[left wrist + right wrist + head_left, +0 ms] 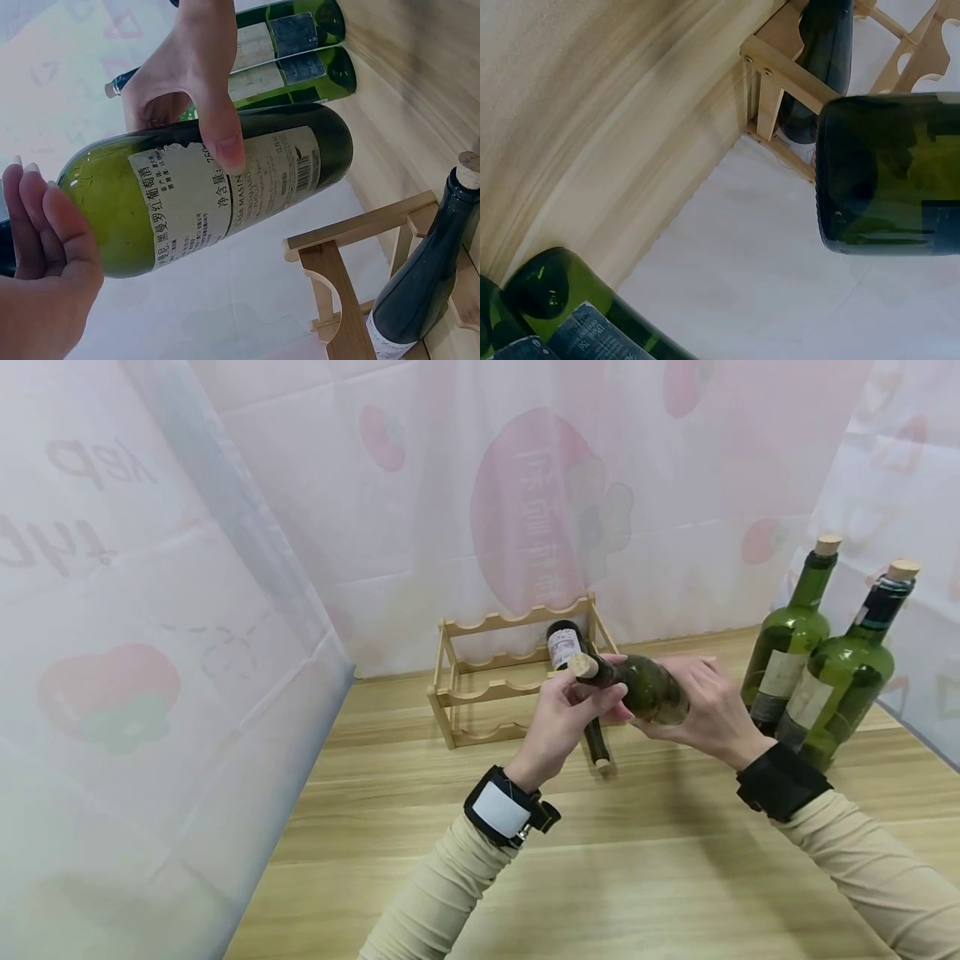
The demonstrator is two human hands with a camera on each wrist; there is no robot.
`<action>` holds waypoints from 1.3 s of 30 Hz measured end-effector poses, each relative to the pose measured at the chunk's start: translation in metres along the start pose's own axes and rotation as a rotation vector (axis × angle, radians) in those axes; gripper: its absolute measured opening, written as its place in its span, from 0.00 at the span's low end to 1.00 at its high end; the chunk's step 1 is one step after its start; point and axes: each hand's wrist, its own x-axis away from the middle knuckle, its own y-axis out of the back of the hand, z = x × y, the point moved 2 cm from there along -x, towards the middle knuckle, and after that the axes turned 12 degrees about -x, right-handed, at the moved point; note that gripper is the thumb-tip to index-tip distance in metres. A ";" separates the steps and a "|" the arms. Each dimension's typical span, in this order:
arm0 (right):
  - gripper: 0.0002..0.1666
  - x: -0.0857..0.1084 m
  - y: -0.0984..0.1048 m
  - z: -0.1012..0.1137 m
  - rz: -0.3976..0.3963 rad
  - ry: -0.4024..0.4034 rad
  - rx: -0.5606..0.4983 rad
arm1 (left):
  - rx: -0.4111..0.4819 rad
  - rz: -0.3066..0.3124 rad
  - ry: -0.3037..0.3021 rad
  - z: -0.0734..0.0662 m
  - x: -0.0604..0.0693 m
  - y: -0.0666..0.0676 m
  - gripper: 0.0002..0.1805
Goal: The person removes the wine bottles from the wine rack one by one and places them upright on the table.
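Observation:
A green wine bottle (651, 687) with a cork in its mouth is held tilted above the table, in front of a wooden rack (487, 695). My left hand (558, 714) grips its neck, cork end toward the left. The right hand (701, 706) holds the body near the base; in the left wrist view its thumb presses the printed label (232, 191). The right wrist view shows the bottle's base (855, 176), with the rack behind. Another corked bottle (564, 645) lies in the rack, neck toward me, partly hidden by the hands.
Two green corked bottles (787, 647) stand side by side at the right of the wooden table (600, 877), near the right curtain (926, 610). A printed curtain (420, 535) hangs behind the rack, and another (172, 677) runs along the left side.

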 end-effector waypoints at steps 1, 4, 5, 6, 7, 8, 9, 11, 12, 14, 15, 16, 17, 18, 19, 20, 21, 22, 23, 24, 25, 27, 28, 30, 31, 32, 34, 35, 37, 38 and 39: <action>0.43 0.001 0.000 0.000 -0.001 -0.003 0.000 | -0.006 -0.004 -0.001 0.000 -0.001 0.000 0.20; 0.43 0.002 -0.001 0.000 0.003 -0.012 0.001 | -0.027 -0.015 -0.001 0.001 -0.003 0.000 0.20; 0.43 0.002 -0.001 0.000 0.004 -0.015 0.003 | -0.032 -0.018 0.000 0.001 -0.003 0.000 0.19; 0.43 0.002 -0.002 0.000 0.006 -0.017 0.006 | -0.036 -0.021 0.000 0.000 -0.003 0.000 0.19; 0.43 0.002 -0.002 -0.001 0.006 -0.020 0.006 | -0.038 -0.022 0.000 0.000 -0.004 0.000 0.19; 0.43 0.002 -0.002 -0.001 0.007 -0.023 0.007 | -0.041 -0.022 -0.002 0.000 -0.005 0.000 0.19; 0.43 0.002 -0.002 -0.001 0.009 -0.027 0.007 | -0.041 -0.022 -0.003 -0.001 -0.006 -0.001 0.19; 0.44 0.002 -0.002 -0.002 0.010 -0.034 0.009 | -0.044 -0.023 -0.004 -0.002 -0.008 -0.002 0.19; 0.44 0.002 -0.002 -0.002 0.010 -0.037 0.011 | -0.045 -0.021 -0.004 -0.002 -0.008 -0.002 0.19; 0.45 0.003 -0.001 -0.003 0.010 -0.044 0.005 | -0.043 -0.014 -0.006 -0.002 -0.010 -0.004 0.19; 0.45 0.004 -0.001 -0.003 0.011 -0.048 0.000 | -0.043 -0.011 -0.008 -0.003 -0.011 -0.004 0.19; 0.46 0.005 -0.001 -0.003 0.012 -0.051 -0.004 | -0.044 -0.007 -0.011 -0.003 -0.011 -0.005 0.19; 0.46 0.005 -0.001 -0.004 0.013 -0.054 -0.009 | -0.046 -0.004 -0.014 -0.003 -0.011 -0.006 0.19; 0.47 0.006 -0.001 -0.004 0.015 -0.058 -0.015 | -0.049 0.000 -0.017 -0.002 -0.011 -0.007 0.19; 0.47 0.007 0.000 -0.004 0.017 -0.062 -0.020 | -0.050 0.002 -0.020 -0.002 -0.012 -0.007 0.19; 0.47 0.008 0.000 -0.004 0.019 -0.064 -0.023 | -0.052 0.003 -0.020 -0.002 -0.012 -0.008 0.19; 0.48 0.008 0.000 -0.004 0.021 -0.066 -0.024 | -0.055 0.005 -0.020 -0.002 -0.011 -0.008 0.19; 0.48 0.009 0.000 -0.004 0.022 -0.068 -0.024 | -0.057 0.007 -0.020 -0.002 -0.012 -0.009 0.19; 0.48 0.009 0.000 -0.004 0.023 -0.069 -0.023 | -0.061 0.008 -0.018 -0.002 -0.012 -0.009 0.18; 0.48 0.010 0.001 -0.004 0.024 -0.070 -0.021 | -0.060 0.011 -0.017 -0.002 -0.012 -0.010 0.18; 0.48 0.010 0.001 -0.004 0.023 -0.071 -0.020 | -0.059 0.015 -0.016 -0.002 -0.012 -0.010 0.18; 0.48 0.012 0.002 -0.005 0.025 -0.077 -0.019 | -0.055 0.023 -0.013 -0.001 -0.012 -0.012 0.18; 0.48 0.013 0.002 -0.005 0.026 -0.080 -0.020 | -0.052 0.025 -0.012 -0.001 -0.012 -0.012 0.18; 0.48 0.015 0.003 -0.005 0.030 -0.089 -0.028 | -0.045 0.033 -0.012 -0.001 -0.013 -0.014 0.18; 0.49 0.016 0.003 -0.005 0.032 -0.094 -0.030 | -0.043 0.035 -0.012 0.000 -0.013 -0.014 0.18; 0.49 0.017 0.004 -0.005 0.035 -0.099 -0.033 | -0.042 0.038 -0.011 0.000 -0.013 -0.015 0.18; 0.49 0.018 0.005 -0.005 0.039 -0.106 -0.039 | -0.044 0.045 -0.011 0.002 -0.014 -0.016 0.18; 0.49 0.019 0.006 -0.005 0.039 -0.110 -0.043 | -0.043 0.049 -0.010 0.002 -0.015 -0.017 0.18; 0.49 0.020 0.008 -0.005 0.039 -0.113 -0.040 | -0.042 0.055 -0.006 0.003 -0.016 -0.018 0.18; 0.49 0.020 0.009 -0.005 0.039 -0.114 -0.039 | -0.040 0.057 -0.003 0.003 -0.017 -0.019 0.18; 0.49 0.021 0.009 -0.005 0.038 -0.113 -0.037 | -0.040 0.059 0.000 0.004 -0.017 -0.020 0.18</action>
